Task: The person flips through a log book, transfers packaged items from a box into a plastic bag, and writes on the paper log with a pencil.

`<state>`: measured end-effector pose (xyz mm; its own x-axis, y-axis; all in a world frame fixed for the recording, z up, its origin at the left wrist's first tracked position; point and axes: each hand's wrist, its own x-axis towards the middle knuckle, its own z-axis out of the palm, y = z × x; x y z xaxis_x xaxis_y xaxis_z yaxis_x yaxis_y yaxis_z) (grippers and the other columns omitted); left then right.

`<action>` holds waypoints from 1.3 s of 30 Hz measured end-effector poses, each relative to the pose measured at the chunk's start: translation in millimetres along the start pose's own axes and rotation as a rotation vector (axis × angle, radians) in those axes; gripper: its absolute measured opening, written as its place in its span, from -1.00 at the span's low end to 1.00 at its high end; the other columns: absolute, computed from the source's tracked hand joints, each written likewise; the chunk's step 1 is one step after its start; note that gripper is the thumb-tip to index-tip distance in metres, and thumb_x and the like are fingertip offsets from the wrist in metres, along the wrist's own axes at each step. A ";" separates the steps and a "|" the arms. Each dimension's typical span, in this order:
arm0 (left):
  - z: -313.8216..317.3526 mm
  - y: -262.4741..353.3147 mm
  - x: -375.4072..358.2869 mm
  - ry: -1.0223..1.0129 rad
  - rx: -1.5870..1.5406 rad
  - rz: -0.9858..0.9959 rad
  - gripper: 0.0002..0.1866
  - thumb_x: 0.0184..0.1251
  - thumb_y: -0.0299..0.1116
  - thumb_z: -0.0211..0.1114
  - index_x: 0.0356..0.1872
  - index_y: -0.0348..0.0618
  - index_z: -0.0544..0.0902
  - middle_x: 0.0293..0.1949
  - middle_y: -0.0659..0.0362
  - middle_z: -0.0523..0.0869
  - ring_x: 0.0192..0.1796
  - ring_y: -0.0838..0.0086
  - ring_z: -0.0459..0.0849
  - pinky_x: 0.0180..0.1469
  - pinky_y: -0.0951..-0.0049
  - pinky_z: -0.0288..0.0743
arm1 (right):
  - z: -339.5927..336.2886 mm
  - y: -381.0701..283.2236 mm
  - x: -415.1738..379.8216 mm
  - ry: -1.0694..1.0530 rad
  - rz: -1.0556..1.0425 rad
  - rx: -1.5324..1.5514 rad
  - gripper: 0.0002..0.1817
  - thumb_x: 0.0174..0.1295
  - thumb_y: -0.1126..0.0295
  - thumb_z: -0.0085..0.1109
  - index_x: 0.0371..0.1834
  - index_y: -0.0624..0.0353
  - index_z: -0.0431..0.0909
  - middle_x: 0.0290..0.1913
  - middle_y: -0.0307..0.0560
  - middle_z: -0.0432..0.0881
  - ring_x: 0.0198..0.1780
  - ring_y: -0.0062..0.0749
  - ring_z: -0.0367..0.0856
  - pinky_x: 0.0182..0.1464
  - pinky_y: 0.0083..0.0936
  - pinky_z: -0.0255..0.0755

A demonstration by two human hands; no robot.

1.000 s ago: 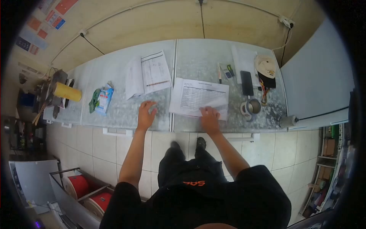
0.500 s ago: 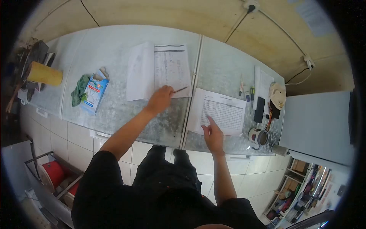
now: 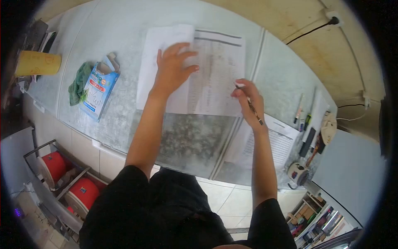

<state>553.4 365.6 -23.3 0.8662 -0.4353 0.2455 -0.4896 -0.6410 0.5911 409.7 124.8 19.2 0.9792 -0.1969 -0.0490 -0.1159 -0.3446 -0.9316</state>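
Observation:
My left hand is open, its fingers spread over the turned-back white page of a stapled or bound set of papers. To its right lies the printed page, filled with columns of small writing too blurred to read. In my right hand is a slim dark pen or pencil, slanting across the palm with one end near the fingertips. That hand hovers at the printed page's right edge. Below it, partly covered by the wrist, is a second sheet with a printed table.
On the metal tabletop at left are a blue and white box, a green cloth and a yellow cylinder. At right are markers, a dark phone-like object, a cap and a mug.
The pen or pencil has passed from my left hand to my right. My left hand has moved up onto the turned page; my right has left the table sheet. The view has shifted.

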 end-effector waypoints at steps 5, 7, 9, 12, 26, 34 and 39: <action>13.0 -33.2 3.1 0.102 -0.194 0.086 -0.61 0.10 -0.20 0.59 0.01 0.17 0.81 0.38 0.15 0.51 0.48 0.14 0.34 0.53 0.01 0.08 | 22.2 56.8 11.6 0.007 -0.085 0.096 -0.74 0.46 0.40 0.23 0.13 0.23 0.56 -0.13 -0.04 0.79 -0.01 -0.35 0.74 0.13 -0.42 0.55; 15.5 -36.6 4.4 0.087 -0.150 0.114 -0.62 0.07 -0.21 0.60 -0.01 0.17 0.82 0.39 0.16 0.49 0.48 0.14 0.34 0.52 0.02 0.09 | 17.8 62.8 12.3 0.000 -0.095 0.106 -0.76 0.45 0.45 0.23 0.12 0.24 0.57 -0.11 -0.03 0.79 0.01 -0.37 0.74 0.14 -0.43 0.55; 14.8 -34.0 4.0 0.066 -0.117 0.138 -0.62 0.04 -0.23 0.61 -0.04 0.17 0.83 0.41 0.16 0.47 0.48 0.14 0.34 0.52 0.04 0.09 | 16.7 63.2 10.4 -0.006 -0.003 0.097 -0.73 0.45 0.42 0.27 0.14 0.25 0.57 -0.07 -0.03 0.79 0.00 -0.40 0.75 0.15 -0.44 0.55; 9.8 -29.6 5.7 0.057 -0.162 0.135 -0.61 -0.03 -0.25 0.65 -0.08 0.17 0.84 0.41 0.14 0.47 0.49 0.14 0.33 0.53 0.05 0.08 | 24.6 60.9 8.0 0.098 -0.074 0.184 -0.75 0.42 0.48 0.26 0.11 0.27 0.61 -0.14 -0.03 0.78 -0.09 -0.42 0.76 0.05 -0.45 0.57; 14.0 -46.0 1.3 0.025 -0.549 0.103 -0.57 0.08 -0.48 0.63 0.04 -0.10 0.81 0.43 0.11 0.49 0.48 0.27 0.40 0.52 0.18 0.30 | 14.4 60.7 0.7 0.047 -0.080 -0.001 -0.81 0.36 0.62 0.27 0.01 0.28 0.62 -0.14 -0.09 0.76 -0.10 -0.52 0.70 -0.04 -0.59 0.54; 20.2 -51.6 -1.5 0.170 -0.630 0.039 -0.76 0.24 -0.53 0.51 -0.06 -0.12 0.83 0.17 0.16 0.61 0.25 0.41 0.58 0.28 0.42 0.46 | 15.1 66.2 -3.2 0.047 -0.078 0.111 -0.77 0.35 0.63 0.28 0.04 0.29 0.63 -0.09 -0.11 0.76 -0.07 -0.53 0.71 -0.01 -0.59 0.55; 20.7 -55.5 -1.7 0.227 -0.631 0.024 -0.81 0.31 -0.51 0.46 -0.08 -0.13 0.83 0.13 0.14 0.63 0.22 0.40 0.61 0.28 0.44 0.46 | 15.0 65.7 -3.1 0.050 -0.093 0.048 -0.79 0.34 0.62 0.30 0.02 0.30 0.66 -0.15 -0.11 0.77 -0.12 -0.56 0.72 -0.05 -0.62 0.56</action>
<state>577.0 388.8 -72.4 0.8891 -0.2571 0.3787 -0.4164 -0.1108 0.9024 401.5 116.5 -47.3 0.9756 -0.2125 0.0553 -0.0158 -0.3193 -0.9475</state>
